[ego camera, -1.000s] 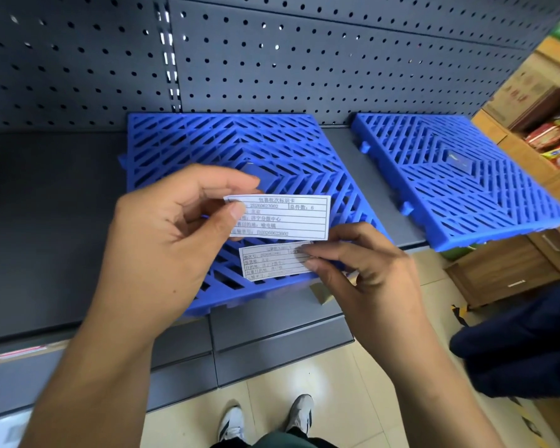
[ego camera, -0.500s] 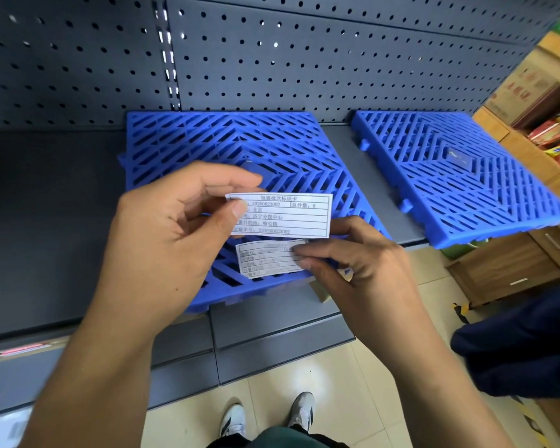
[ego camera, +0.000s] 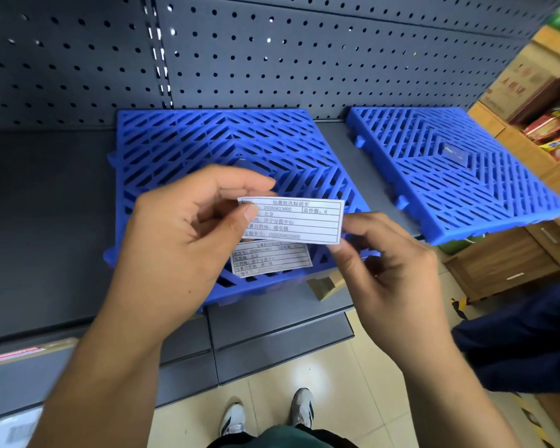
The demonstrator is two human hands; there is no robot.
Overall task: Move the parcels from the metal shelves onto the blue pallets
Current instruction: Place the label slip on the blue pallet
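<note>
Blue slatted pallets lie apart on the grey metal shelf [ego camera: 46, 221]. The left pallet [ego camera: 191, 150] is straight ahead, and the right pallet [ego camera: 450, 163] juts past the shelf's front edge. A dark pegboard [ego camera: 304, 59] rises behind both.

The left hand [ego camera: 181, 240] pinches the upper card [ego camera: 298, 221] by its left end, between thumb and forefinger, over the left pallet's front. The right hand [ego camera: 392, 273], fingers curled, pinches the same card at its lower right corner. The lower card [ego camera: 272, 258] sits just beneath, its top edge covered by the upper card. I cannot tell whether it rests on the pallet or is held by the left hand.

One brown parcel [ego camera: 26, 354] shows at the lower left, on a lower shelf level, well apart from both pallets. White shoes [ego camera: 265, 412] stand on the tiled floor below.
</note>
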